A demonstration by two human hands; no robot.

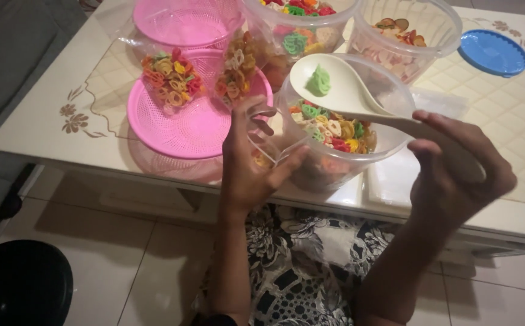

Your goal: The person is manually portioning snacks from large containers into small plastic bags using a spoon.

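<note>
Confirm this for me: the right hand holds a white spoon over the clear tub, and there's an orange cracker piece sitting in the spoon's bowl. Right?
Not quite. In the head view the piece in the white spoon is green, not orange. The rest stands: the right hand holds the spoon by its handle over the clear tub of mixed-colour crackers.
</note>
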